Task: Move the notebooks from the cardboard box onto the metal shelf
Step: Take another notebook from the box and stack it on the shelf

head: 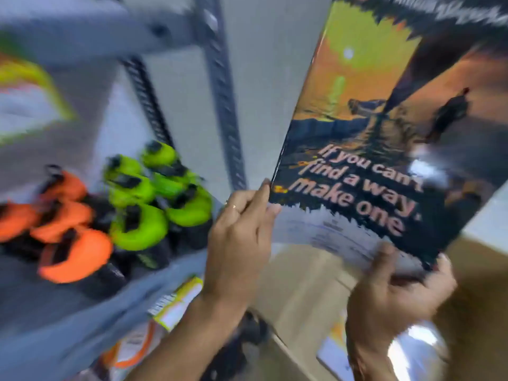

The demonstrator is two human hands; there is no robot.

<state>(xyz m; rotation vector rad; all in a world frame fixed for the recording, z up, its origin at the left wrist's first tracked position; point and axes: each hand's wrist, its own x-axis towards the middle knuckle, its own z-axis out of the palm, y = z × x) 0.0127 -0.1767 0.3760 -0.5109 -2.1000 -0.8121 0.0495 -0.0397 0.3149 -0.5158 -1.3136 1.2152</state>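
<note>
Step in hand, by judgement: carrying. One notebook [365, 138] is out of the box [472, 292] and held in the air, not yet on the shelf [82, 312]. The next move calls for swinging it left of the box, clearing the upright [220, 105], and setting it down on bare shelf surface beside the goods already there.

Left hand [239, 237]: fingers curled, thumb and fingertips pinching the notebook's lower left corner at the spine edge. A ring shows on one finger.

Right hand [395, 292]: closed under the notebook's bottom edge, thumb on the front over the white strip, fingers wrapped behind. It bears most of the weight, by the look of it.

Notebook: glossy cover, sunset scene, printed words "If you can't find a way, make one". Tilted, top leaning right and away. It hangs above the box and just right of the upright. Whether there is one notebook or a thin stack is not clear; the picture is blurred.

Box: brown cardboard, below and behind the right hand. Something white and yellow lies inside; too blurred to name.

Shelf: grey metal, left of the box. On it, green items [156, 196] nearest the upright and orange items [63, 229] farther left, both with black parts. Yellow-and-white packets [176, 303] lie on a lower level, left of the box.
</note>
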